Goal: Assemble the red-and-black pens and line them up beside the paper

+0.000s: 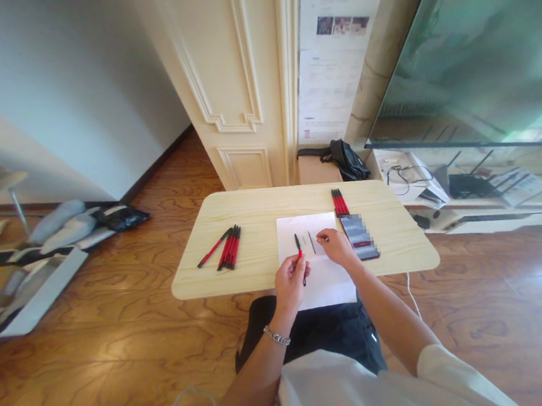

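Note:
In my left hand is a red and black pen, held upright between thumb and fingers over a white sheet of paper. My right hand hovers above the sheet's right side with its fingertips pinched together; whatever they hold, if anything, is too small to make out. Between the two hands a thin dark stick, like a pen refill, lies on the paper. Beside it is a shorter, fainter grey piece, its kind unclear. The paper's near end hangs over the table edge onto my lap.
Several red and black pens lie at the table's left, and another row of pens at the back right. A dark-edged flat device with a blurred-out face lies by my right wrist. The wooden table has rounded corners.

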Demonstrator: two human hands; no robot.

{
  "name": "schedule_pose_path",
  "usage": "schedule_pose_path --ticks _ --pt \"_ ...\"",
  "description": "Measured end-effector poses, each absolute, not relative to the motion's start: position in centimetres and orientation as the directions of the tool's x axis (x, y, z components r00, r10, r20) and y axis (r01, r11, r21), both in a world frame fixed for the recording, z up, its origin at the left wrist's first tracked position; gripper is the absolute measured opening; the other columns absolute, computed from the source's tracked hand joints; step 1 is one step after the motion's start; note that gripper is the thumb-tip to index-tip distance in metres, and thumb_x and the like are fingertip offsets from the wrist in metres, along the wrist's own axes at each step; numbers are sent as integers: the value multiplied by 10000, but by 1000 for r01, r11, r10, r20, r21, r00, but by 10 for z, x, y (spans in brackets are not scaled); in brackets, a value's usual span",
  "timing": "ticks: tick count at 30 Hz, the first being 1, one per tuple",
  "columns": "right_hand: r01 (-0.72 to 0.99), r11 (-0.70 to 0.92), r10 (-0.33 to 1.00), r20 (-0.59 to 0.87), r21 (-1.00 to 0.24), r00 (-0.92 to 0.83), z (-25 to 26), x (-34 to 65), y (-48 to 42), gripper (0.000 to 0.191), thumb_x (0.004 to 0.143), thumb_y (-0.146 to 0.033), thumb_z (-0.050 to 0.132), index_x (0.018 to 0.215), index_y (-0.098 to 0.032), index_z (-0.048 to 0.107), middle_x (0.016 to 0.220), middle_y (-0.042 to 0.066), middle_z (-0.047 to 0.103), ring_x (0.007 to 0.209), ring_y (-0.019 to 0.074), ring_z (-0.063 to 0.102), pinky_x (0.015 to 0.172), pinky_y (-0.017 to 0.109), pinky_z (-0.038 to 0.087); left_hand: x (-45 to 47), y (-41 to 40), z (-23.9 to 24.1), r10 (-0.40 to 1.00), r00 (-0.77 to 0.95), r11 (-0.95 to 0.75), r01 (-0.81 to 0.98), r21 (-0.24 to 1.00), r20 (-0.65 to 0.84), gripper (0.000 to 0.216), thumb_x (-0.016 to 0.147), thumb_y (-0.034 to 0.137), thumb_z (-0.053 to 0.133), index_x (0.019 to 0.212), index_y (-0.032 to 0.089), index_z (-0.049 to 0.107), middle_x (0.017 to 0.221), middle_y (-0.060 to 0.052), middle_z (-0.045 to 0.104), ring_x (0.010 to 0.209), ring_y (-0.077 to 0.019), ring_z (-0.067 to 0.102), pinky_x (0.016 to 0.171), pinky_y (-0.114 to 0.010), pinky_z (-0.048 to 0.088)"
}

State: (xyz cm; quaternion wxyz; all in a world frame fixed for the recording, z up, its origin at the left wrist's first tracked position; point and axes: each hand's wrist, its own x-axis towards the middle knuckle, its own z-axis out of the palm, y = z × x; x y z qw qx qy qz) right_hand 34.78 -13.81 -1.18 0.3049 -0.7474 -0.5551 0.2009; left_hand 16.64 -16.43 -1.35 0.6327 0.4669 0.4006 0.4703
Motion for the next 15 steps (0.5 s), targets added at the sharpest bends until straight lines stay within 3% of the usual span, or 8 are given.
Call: schedule_pose_path --ticks 9,15 --pt "876 -238 963 16 -419 269 -17 338 -125 227 903 -287 482 993 -207 675 983 95 648 872 187 605 761 260 396 165 -168 -17 965 258 85 -177 981 -37 362 803 467 621 975 149 634 741 -39 647 615 -114 575 573 -233 454" --pt "898 -280 952 19 -339 304 -15 333 -127 208 898 -201 452 947 -154 649 974 135 620 900 221 583 749 287 391 166 -168 -11 961 276 68 -155 986 -23 355 810 470 611 967 153 636 741 -38 648 614 -116 575 568 -230 450"
